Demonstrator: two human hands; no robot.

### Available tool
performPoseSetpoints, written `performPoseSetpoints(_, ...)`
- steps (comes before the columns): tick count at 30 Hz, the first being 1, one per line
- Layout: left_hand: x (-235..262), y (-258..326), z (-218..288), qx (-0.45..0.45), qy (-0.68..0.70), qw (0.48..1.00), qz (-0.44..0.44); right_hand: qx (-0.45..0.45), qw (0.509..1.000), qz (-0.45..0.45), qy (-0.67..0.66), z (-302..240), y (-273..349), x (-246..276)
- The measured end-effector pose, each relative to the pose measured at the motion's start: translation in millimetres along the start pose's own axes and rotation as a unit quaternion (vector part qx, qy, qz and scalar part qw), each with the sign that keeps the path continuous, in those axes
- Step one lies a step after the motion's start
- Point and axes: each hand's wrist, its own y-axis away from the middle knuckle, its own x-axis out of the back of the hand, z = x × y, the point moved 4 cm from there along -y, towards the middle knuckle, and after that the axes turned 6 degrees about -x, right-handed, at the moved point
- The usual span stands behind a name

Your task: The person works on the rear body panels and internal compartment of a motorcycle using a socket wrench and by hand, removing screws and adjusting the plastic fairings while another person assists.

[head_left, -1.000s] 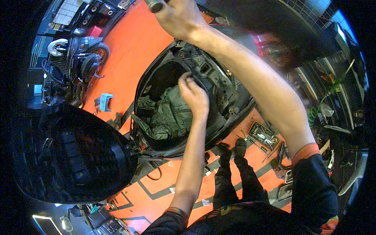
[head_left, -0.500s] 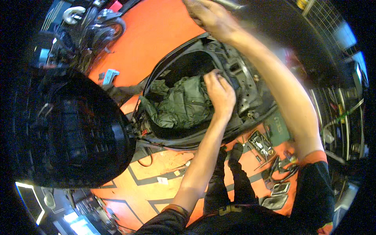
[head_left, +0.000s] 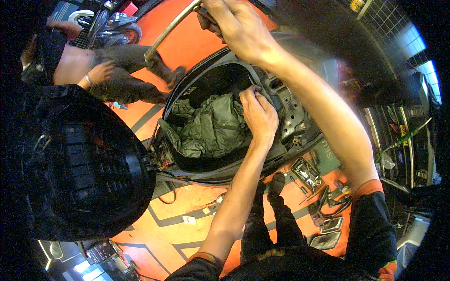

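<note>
My right hand [head_left: 239, 33] is raised over the far side of the scooter, closed round a long, slightly bent metal rod [head_left: 171, 30] that slants down to the left. My left hand [head_left: 258, 114] has its fingers curled together at the rear rim of the scooter's open under-seat compartment [head_left: 215, 161]. What those fingers hold, if anything, is hidden. Inside the compartment lies a crumpled dark green cloth bundle or bag [head_left: 218, 124], close to my left fingers. The black scooter seat [head_left: 89, 164] is tipped up at the left.
A co-worker's legs [head_left: 131, 70] and hand [head_left: 101, 73] are at the far left, near the rod's end. A tool tray [head_left: 307, 173] and loose black parts [head_left: 335, 201] lie on the orange floor by my feet. Another motorcycle [head_left: 119, 25] stands beyond.
The metal rod in my right hand has come into view. A co-worker has appeared at the left. My left hand stays at the compartment's rim.
</note>
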Motion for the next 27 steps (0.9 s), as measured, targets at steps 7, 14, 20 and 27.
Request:
performPoseSetpoints(7,0,1,0,0.007,-0.008,1.0,-0.01,-0.036,0.979,-0.062,-0.19,15,-12,-7)
performPoseSetpoints(14,1,0,-2,0.011,-0.02,1.0,-0.02,0.072,0.99,0.081,-0.09,-7,15,-5)
performPoseSetpoints(20,2,0,1,0.011,0.0,1.0,0.003,-0.025,0.999,0.007,-0.042,6,-7,10)
performPoseSetpoints(27,10,0,-10,0.012,-0.007,1.0,0.011,-0.046,0.98,0.12,-0.153,-25,22,-7)
